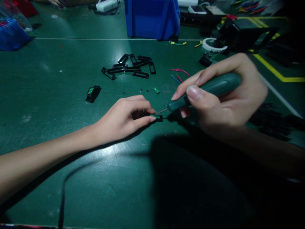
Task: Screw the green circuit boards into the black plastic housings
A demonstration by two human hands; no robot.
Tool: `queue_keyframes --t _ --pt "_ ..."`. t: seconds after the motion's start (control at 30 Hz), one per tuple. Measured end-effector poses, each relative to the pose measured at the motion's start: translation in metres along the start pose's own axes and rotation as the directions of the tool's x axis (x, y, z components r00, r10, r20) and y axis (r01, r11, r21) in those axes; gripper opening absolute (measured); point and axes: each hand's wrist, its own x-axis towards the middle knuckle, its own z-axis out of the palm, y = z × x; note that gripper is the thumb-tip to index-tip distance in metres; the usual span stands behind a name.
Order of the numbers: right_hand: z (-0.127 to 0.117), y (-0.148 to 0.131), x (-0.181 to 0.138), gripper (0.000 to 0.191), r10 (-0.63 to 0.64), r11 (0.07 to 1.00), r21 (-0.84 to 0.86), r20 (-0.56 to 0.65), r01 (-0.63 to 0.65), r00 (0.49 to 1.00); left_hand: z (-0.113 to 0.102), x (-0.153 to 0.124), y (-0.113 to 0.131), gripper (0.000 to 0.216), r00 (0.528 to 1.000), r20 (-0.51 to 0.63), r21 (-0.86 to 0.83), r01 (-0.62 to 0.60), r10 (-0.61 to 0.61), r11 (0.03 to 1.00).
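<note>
My left hand [128, 116] rests on the green mat with its fingers pinched on a small black part carrying a green circuit board [157, 117]. My right hand [226, 95] is wrapped round a dark green electric screwdriver [209, 89], index finger stretched along its barrel. The screwdriver's thin metal bit [162, 111] touches the top of the small part. A finished-looking black part with a green board [92, 93] lies to the left of my hands. A loose green board [156, 90] lies just beyond them.
Several empty black plastic frames [132, 66] lie in a pile farther back. A blue bin [152, 17] stands at the far edge. Red and blue wire scraps [178, 74] lie near the screwdriver. Dark equipment and a tape roll [211, 44] sit at the back right.
</note>
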Motion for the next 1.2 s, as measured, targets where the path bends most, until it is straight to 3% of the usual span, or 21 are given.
queue_keyframes --t 0.83,1.2 --pt "-0.0001 -0.0009 -0.0009 0.012 0.009 0.997 0.071 0.034 -0.012 0.999 -0.0013 0.0015 0.0004 0.013 1.0 0.007 -0.038 0.026 -0.026 0.999" --pt "-0.0001 -0.0009 0.0 0.016 0.018 0.998 -0.059 0.012 -0.017 1.0 -0.0007 0.0035 0.0016 0.012 0.999 0.003 -0.075 0.046 -0.046 0.996"
